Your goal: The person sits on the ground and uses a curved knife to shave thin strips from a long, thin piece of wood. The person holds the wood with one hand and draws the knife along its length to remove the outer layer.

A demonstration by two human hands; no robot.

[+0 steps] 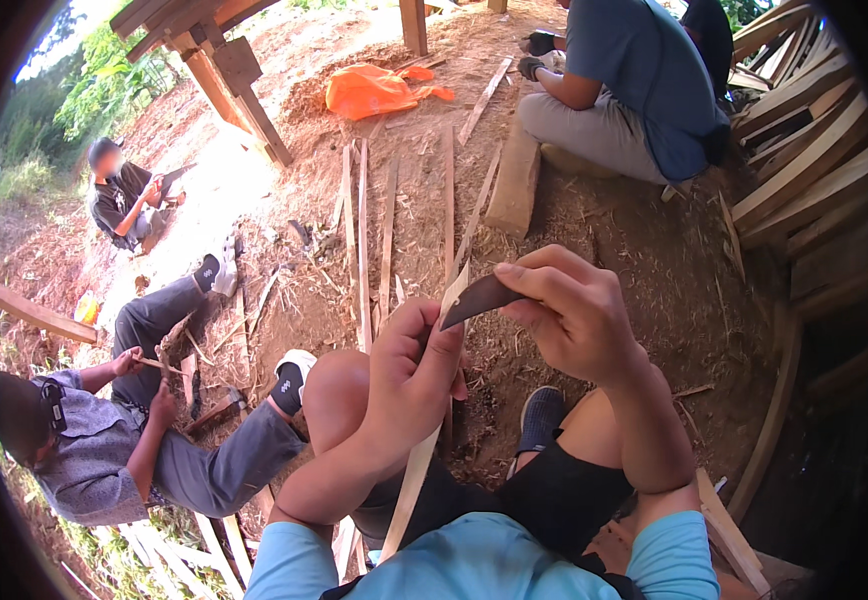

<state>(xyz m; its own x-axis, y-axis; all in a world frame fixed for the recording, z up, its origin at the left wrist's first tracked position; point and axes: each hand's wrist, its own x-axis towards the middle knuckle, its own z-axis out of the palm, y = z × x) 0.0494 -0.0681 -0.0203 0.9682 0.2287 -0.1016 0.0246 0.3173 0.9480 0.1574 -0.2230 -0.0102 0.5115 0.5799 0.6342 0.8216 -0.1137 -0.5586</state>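
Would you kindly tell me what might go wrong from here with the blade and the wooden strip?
The dark blade in the right hand sits close to the left hand; a slip might cut its thumb. The wooden strip narrows to a thin point, which might snap.

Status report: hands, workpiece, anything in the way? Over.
Left hand gripping long pale wooden strip. Right hand holding dark curved blade at strip's upper end. Left thumb close to blade tip.
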